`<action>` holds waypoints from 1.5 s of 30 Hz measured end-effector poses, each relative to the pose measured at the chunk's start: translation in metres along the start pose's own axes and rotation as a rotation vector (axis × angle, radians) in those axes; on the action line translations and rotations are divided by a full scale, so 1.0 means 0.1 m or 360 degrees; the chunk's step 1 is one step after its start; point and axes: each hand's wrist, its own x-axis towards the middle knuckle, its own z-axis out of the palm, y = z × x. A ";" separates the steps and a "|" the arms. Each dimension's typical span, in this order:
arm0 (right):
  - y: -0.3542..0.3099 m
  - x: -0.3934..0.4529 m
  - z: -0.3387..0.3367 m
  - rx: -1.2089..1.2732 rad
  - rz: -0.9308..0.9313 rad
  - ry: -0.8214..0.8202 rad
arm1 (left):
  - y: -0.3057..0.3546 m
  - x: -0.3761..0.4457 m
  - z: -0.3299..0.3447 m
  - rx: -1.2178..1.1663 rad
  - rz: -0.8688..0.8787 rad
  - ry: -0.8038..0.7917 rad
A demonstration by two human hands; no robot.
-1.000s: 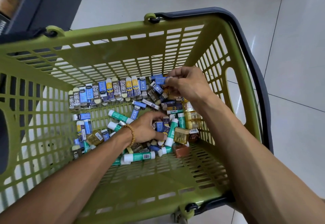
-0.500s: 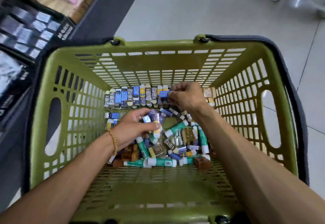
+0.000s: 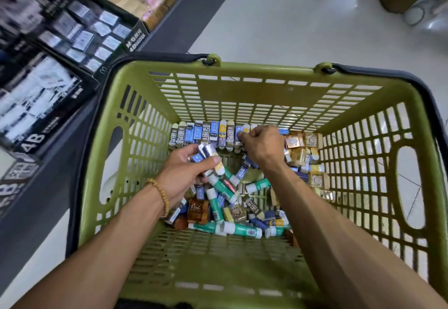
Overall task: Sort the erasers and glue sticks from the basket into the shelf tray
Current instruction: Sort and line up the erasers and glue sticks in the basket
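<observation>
Reaching into the green basket point(image 3: 155, 119), both hands work among the small stationery at its bottom. The left hand point(image 3: 184, 175) is above the middle of the pile, with a bead bracelet point(image 3: 158, 193) on its wrist. Its fingers are curled and the thumb presses from the front, so it holds a small bunch of erasers point(image 3: 206, 154) in blue and dark sleeves; one with a pale yellow end sticks out under the thumb. The right hand point(image 3: 263, 145) is at the far wall of the basket, fingers bent inward, and its fingertips pinch a blue eraser point(image 3: 239, 131) at the right end of the row of erasers point(image 3: 206, 135). This row stands neatly side by side against the far wall, several marked 2B. How tight the pinch is, I cannot tell, because the knuckles hide the fingertips.

Loose things lie mixed on the basket floor: green glue sticks point(image 3: 242, 228) with white caps, more blue erasers, and gold and brown wrapped blocks point(image 3: 303, 140) near the right wall. One glue stick lies just under the left hand.

The basket has a dark handle point(image 3: 378, 72) folded down around its rim. It stands on a pale tiled floor point(image 3: 278, 18). To the left is a dark shelf point(image 3: 36, 199) with black boxes point(image 3: 38, 105) marked 4B, blurred. No eraser or glue stick is seen on the shelf.
</observation>
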 end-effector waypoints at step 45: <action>-0.04 0.10 -0.15 0.0115 -0.0027 -0.0042 | 0.04 0.16 0.07 -0.0094 -0.0023 0.0010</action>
